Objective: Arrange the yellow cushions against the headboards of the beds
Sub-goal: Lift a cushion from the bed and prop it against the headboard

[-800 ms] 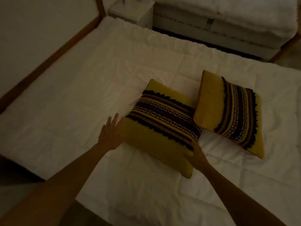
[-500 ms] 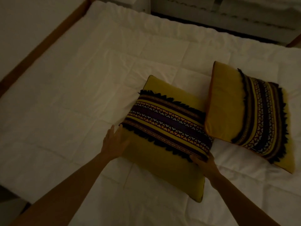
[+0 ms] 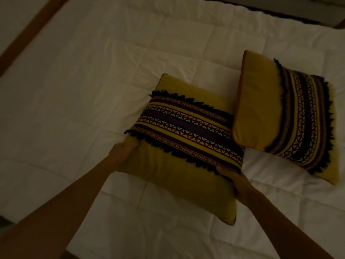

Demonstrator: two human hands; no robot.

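A bed covered by a white quilted duvet (image 3: 78, 101) fills almost the whole view, and the light is dim. A brown wooden frame edge (image 3: 24, 32) runs along its upper left side, with a pale wall beyond it. At the top right there is a dark gap (image 3: 280, 13) after the edge of the duvet.

Two yellow cushions lie flat on the duvet, in the middle and right part of the bed, well apart from the wooden frame edge. The nearer yellow cushion (image 3: 179, 176) has a wide woven band (image 3: 188, 128) with triangle patterns and a black fringe on both sides of the band; the band runs across it from left to lower right. The second yellow cushion (image 3: 261, 109) lies to the right, turned so that its own patterned band (image 3: 302, 124) runs from top to bottom. Its lower left corner touches or slightly overlaps the right upper corner of the nearer cushion.

Both bare forearms reach in from the bottom of the view. The left hand (image 3: 121, 154) grips the left edge of the nearer cushion, with the thumb on top of the fabric and the fingers wrapped under. The right hand (image 3: 235, 180) grips the right edge of the same cushion, just below the fringe, thumb on top and fingers hidden below.
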